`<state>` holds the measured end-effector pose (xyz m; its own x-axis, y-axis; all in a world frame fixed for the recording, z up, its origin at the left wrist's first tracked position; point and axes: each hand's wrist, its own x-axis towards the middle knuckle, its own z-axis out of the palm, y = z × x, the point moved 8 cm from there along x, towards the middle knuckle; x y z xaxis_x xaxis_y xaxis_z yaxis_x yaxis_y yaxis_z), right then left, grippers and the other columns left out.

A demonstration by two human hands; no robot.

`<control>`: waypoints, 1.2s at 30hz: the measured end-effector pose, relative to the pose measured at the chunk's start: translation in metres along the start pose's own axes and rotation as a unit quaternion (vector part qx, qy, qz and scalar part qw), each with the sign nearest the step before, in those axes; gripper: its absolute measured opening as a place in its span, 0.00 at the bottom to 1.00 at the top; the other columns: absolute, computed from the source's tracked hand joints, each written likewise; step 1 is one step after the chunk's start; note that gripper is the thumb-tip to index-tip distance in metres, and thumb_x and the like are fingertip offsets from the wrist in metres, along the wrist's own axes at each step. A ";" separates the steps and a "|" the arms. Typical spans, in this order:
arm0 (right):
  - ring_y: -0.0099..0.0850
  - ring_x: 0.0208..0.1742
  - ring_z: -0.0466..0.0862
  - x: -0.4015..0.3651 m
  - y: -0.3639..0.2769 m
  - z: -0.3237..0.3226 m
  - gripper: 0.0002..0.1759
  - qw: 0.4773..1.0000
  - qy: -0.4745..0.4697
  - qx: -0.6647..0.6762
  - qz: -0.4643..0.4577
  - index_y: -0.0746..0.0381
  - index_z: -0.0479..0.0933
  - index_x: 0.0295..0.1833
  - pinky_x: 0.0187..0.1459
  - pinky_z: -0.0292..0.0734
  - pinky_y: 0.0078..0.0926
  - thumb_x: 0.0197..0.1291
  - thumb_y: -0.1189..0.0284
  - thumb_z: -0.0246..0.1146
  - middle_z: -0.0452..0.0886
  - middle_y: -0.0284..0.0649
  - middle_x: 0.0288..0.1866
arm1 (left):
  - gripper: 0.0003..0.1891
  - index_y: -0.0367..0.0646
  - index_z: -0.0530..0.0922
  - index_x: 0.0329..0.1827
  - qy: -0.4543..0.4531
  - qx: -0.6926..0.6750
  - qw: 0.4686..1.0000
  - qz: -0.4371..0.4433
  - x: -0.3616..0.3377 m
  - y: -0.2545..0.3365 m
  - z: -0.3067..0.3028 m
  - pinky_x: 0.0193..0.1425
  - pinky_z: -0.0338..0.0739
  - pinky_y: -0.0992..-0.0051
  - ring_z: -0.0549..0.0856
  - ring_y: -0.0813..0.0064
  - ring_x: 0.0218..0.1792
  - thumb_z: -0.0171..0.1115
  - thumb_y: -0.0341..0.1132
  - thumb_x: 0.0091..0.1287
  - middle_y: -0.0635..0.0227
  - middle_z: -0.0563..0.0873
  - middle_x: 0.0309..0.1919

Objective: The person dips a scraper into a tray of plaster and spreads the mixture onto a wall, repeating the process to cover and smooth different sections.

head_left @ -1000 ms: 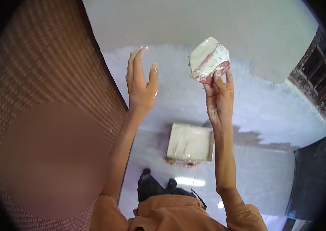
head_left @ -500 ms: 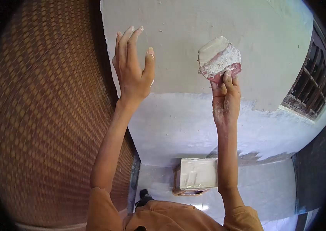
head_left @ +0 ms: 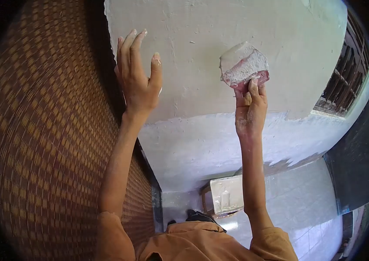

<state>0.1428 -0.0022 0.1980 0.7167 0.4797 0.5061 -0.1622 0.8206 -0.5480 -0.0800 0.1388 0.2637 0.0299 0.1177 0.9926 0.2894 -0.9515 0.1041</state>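
Note:
Pinched between the thumb and fingers of my right hand is a flat reddish spreader, its face largely coated in whitish putty. It is held up in front of the wall, whose upper part has a grey-beige coat ending in a ragged edge above a paler band. My left hand is raised near the wall's left edge, fingers stretched out and thumb apart, holding nothing. White smears mark its fingertips. Putty residue also shows on my right palm and wrist.
A woven brown panel runs along my left side. Below, a small stool with a putty-smeared top stands on the tiled floor, partly behind my right forearm. A barred window opening is at the right, above a dark panel.
The view has turned slightly, shifting the wall, window and stool in the frame. Both hands appear a little further left, my right still gripping the spreader and my left still spread.

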 end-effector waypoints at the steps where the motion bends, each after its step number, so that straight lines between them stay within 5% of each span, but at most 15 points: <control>1: 0.26 0.55 0.78 0.002 0.000 -0.002 0.21 1.000 0.005 -0.007 -0.019 0.66 0.64 0.66 0.57 0.79 0.27 0.71 0.73 0.55 0.75 0.40 0.58 | 0.26 0.46 0.67 0.69 -0.001 0.006 1.000 0.007 -0.003 0.003 0.001 0.71 0.56 0.49 0.59 0.47 0.73 0.54 0.40 0.67 0.58 0.67 0.68; 4: 0.24 0.53 0.78 0.002 -0.002 0.012 0.17 0.996 -0.014 0.005 -0.089 0.68 0.69 0.63 0.56 0.77 0.25 0.71 0.75 0.55 0.77 0.40 0.55 | 0.26 0.46 0.67 0.69 -0.011 0.018 1.000 0.016 -0.012 0.017 0.000 0.71 0.55 0.48 0.59 0.47 0.73 0.54 0.39 0.67 0.58 0.67 0.68; 6: 0.25 0.51 0.79 0.008 -0.009 0.026 0.14 0.964 -0.011 -0.129 -0.234 0.69 0.73 0.58 0.56 0.76 0.25 0.70 0.79 0.55 0.80 0.41 0.50 | 0.26 0.46 0.66 0.70 -0.010 0.025 1.000 0.017 -0.010 0.015 0.003 0.70 0.55 0.48 0.59 0.47 0.73 0.54 0.39 0.67 0.58 0.67 0.68; 7: 0.27 0.54 0.79 0.008 -0.008 0.040 0.13 0.935 -0.017 -0.208 -0.285 0.73 0.75 0.56 0.59 0.73 0.25 0.69 0.80 0.55 0.81 0.42 0.52 | 0.26 0.46 0.66 0.70 -0.009 0.028 0.999 0.019 -0.007 0.009 0.006 0.70 0.55 0.48 0.59 0.47 0.73 0.54 0.39 0.67 0.57 0.67 0.68; 11: 0.40 0.61 0.80 0.007 0.020 0.086 0.24 0.724 -0.163 -0.403 -0.536 0.59 0.82 0.55 0.62 0.74 0.38 0.54 0.90 0.57 0.83 0.41 0.54 | 0.27 0.46 0.66 0.70 -0.015 0.031 0.999 0.012 -0.006 -0.016 0.021 0.70 0.54 0.48 0.59 0.47 0.73 0.55 0.38 0.66 0.57 0.67 0.68; 12: 0.40 0.61 0.80 0.012 0.023 0.086 0.24 0.722 -0.162 -0.404 -0.538 0.59 0.82 0.55 0.62 0.74 0.38 0.54 0.90 0.57 0.83 0.41 0.54 | 0.27 0.46 0.66 0.69 -0.014 0.033 0.999 0.008 -0.006 -0.018 0.022 0.70 0.54 0.48 0.59 0.47 0.73 0.55 0.37 0.66 0.57 0.67 0.68; 14: 0.38 0.63 0.78 0.012 0.042 0.096 0.25 0.609 -0.205 -0.493 -0.586 0.56 0.82 0.55 0.64 0.72 0.42 0.51 0.87 0.60 0.83 0.38 0.56 | 0.27 0.46 0.67 0.69 -0.017 0.032 0.999 0.004 -0.007 -0.025 0.028 0.71 0.54 0.48 0.59 0.46 0.73 0.56 0.37 0.66 0.57 0.67 0.68; 19: 0.34 0.66 0.76 0.024 0.068 0.091 0.23 0.557 -0.221 -0.572 -0.560 0.49 0.81 0.57 0.65 0.70 0.41 0.55 0.76 0.59 0.81 0.31 0.59 | 0.27 0.47 0.67 0.69 -0.010 0.028 1.000 0.003 -0.008 -0.028 0.027 0.71 0.52 0.48 0.59 0.47 0.73 0.56 0.37 0.65 0.58 0.68 0.68; 28: 0.33 0.67 0.75 0.008 0.089 0.062 0.22 0.569 -0.293 -0.636 -0.430 0.52 0.81 0.56 0.67 0.67 0.41 0.55 0.77 0.57 0.82 0.34 0.59 | 0.26 0.46 0.68 0.68 -0.006 0.028 1.000 -0.006 -0.010 -0.040 0.039 0.72 0.51 0.48 0.59 0.47 0.72 0.56 0.39 0.66 0.58 0.68 0.68; 33: 0.34 0.63 0.78 0.006 0.069 0.077 0.20 0.538 -0.299 -0.634 -0.469 0.57 0.81 0.55 0.64 0.71 0.39 0.57 0.80 0.57 0.83 0.39 0.56 | 0.27 0.48 0.68 0.68 0.009 0.033 0.999 0.019 -0.003 -0.040 0.038 0.72 0.50 0.49 0.58 0.48 0.73 0.56 0.39 0.65 0.59 0.68 0.68; 35: 0.34 0.56 0.84 0.006 0.010 0.054 0.18 0.755 -0.118 -0.464 -0.448 0.63 0.80 0.56 0.57 0.77 0.32 0.61 0.84 0.57 0.84 0.44 0.52 | 0.27 0.48 0.68 0.69 -0.002 0.038 0.999 0.027 -0.004 -0.037 0.041 0.72 0.50 0.48 0.58 0.49 0.73 0.56 0.39 0.65 0.60 0.68 0.69; 36: 0.29 0.48 0.86 0.016 -0.005 0.066 0.16 0.773 -0.068 -0.424 -0.468 0.67 0.79 0.57 0.49 0.79 0.25 0.64 0.83 0.59 0.86 0.48 0.47 | 0.27 0.50 0.68 0.69 -0.006 0.064 0.998 0.027 0.000 -0.035 0.042 0.71 0.50 0.47 0.57 0.50 0.74 0.56 0.39 0.65 0.61 0.67 0.69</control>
<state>0.1105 0.0218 0.2529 0.1640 -0.1254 0.9785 0.9275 0.3573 -0.1097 -0.0499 0.1840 0.2572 0.0591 0.0713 0.9957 0.4076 -0.9122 0.0412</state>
